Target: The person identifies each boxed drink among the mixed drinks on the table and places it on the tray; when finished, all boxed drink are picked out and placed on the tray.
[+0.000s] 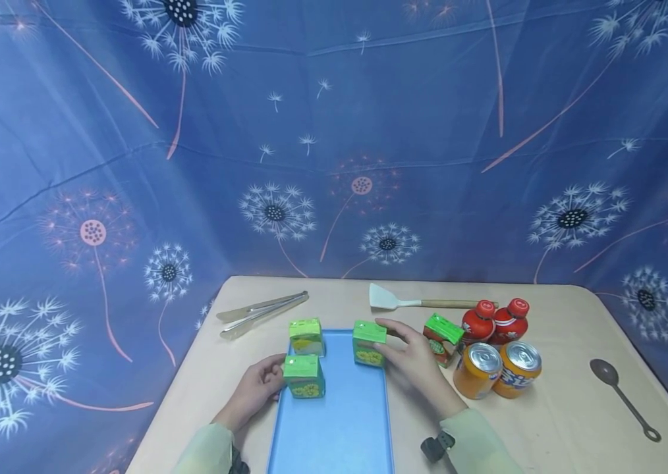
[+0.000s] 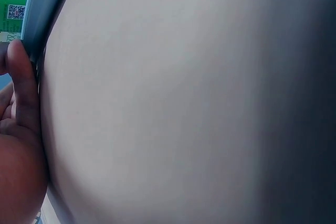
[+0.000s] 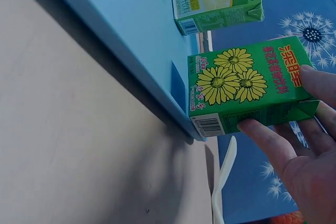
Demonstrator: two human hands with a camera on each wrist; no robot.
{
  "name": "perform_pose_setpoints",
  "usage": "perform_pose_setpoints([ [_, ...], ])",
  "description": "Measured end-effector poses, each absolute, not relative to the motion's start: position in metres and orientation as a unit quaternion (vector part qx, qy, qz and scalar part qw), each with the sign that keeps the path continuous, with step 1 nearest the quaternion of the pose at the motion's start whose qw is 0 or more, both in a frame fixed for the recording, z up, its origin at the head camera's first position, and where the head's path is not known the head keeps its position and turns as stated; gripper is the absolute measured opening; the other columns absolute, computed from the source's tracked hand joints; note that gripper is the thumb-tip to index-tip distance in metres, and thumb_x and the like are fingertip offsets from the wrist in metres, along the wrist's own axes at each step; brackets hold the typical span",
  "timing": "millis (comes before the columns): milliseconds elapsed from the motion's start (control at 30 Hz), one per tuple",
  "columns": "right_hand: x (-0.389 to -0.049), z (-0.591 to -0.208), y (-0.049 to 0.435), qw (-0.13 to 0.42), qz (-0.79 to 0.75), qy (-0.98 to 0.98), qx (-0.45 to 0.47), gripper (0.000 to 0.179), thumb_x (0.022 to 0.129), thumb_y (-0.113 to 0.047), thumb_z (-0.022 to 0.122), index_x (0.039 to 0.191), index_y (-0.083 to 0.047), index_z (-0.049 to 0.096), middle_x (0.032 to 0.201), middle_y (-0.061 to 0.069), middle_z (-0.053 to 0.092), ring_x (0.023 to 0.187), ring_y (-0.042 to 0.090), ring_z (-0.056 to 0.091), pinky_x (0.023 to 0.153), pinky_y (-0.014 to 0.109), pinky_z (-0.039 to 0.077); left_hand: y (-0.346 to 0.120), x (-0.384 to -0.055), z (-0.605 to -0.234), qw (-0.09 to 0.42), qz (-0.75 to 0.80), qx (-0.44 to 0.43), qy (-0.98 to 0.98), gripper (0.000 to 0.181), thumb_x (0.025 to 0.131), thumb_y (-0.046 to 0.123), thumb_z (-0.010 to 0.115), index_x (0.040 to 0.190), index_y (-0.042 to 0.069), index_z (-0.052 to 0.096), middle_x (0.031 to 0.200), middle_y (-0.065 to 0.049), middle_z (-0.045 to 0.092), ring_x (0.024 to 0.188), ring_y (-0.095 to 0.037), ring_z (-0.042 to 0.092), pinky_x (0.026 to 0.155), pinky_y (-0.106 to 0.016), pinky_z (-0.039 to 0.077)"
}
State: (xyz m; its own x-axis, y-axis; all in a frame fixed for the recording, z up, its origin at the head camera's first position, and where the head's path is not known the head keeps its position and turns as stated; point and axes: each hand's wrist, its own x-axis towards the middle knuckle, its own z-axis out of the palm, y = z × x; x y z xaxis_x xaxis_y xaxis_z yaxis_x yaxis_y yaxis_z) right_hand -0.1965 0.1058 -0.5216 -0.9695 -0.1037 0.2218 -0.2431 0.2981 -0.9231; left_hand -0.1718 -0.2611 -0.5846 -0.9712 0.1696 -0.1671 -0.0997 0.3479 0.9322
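Note:
My right hand grips a green chrysanthemum drink carton by its top end, thumb on one side and fingers on the other. This carton stands upright at the far right corner of the blue tray. At the tray's left edge, my left hand rests with loosely bent fingers, right beside a second chrysanthemum carton. In the left wrist view its fingers lie against the tray wall, mostly cut off by the frame. Behind the second carton stands a lemon drink carton.
Right of the tray stand a red-and-green carton, two red bottles and two orange soda cans. Metal tongs and a white spatula lie along the back. A dark spoon lies far right.

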Motion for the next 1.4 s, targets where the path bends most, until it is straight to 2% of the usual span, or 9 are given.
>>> perform_pose_setpoints([
  [200,-0.203,-0.522,0.101,0.051,0.581,-0.804,0.116,0.051,0.088,-0.012,0.086,0.137,-0.011,0.069,0.138,0.008,0.066,0.128,0.033,0.060,0.110,0.061,0.044,-0.260,-0.172,-0.586,0.118,0.566,0.018,0.816,0.057,0.102,0.026,0.068,0.153,0.008,0.051,0.099,-0.007,0.062,0.077,-0.016,0.064,0.072,-0.030,0.061],
  [400,-0.206,-0.527,0.098,0.043,0.574,-0.810,0.112,0.049,0.089,-0.010,0.085,0.135,-0.015,0.070,0.139,0.007,0.065,0.127,0.031,0.061,0.113,0.061,0.041,-0.258,-0.171,-0.584,0.121,0.571,0.017,0.812,0.057,0.102,0.025,0.068,0.153,0.007,0.051,0.098,-0.007,0.062,0.075,-0.016,0.065,0.071,-0.029,0.061],
  [767,-0.216,-0.532,0.090,0.035,0.580,-0.804,0.123,0.051,0.091,-0.010,0.082,0.139,-0.012,0.067,0.141,0.006,0.064,0.131,0.031,0.059,0.116,0.060,0.038,-0.257,-0.170,-0.581,0.117,0.571,0.016,0.812,0.059,0.101,0.026,0.070,0.153,0.007,0.051,0.097,-0.007,0.062,0.074,-0.015,0.064,0.071,-0.027,0.060],
  [1167,-0.224,-0.533,0.083,0.007,0.585,-0.802,0.122,0.048,0.094,-0.011,0.079,0.140,-0.018,0.066,0.144,0.001,0.061,0.135,0.028,0.055,0.118,0.053,0.038,-0.258,-0.170,-0.583,0.122,0.575,0.009,0.809,0.062,0.100,0.029,0.071,0.154,0.008,0.049,0.099,-0.007,0.062,0.076,-0.015,0.063,0.071,-0.028,0.061],
  [1400,-0.224,-0.532,0.082,0.001,0.584,-0.803,0.118,0.047,0.095,-0.012,0.079,0.139,-0.021,0.066,0.144,0.001,0.061,0.137,0.030,0.054,0.119,0.054,0.036,-0.258,-0.170,-0.583,0.115,0.576,0.011,0.809,0.061,0.100,0.027,0.071,0.153,0.006,0.050,0.096,-0.006,0.062,0.073,-0.013,0.062,0.070,-0.027,0.060],
])
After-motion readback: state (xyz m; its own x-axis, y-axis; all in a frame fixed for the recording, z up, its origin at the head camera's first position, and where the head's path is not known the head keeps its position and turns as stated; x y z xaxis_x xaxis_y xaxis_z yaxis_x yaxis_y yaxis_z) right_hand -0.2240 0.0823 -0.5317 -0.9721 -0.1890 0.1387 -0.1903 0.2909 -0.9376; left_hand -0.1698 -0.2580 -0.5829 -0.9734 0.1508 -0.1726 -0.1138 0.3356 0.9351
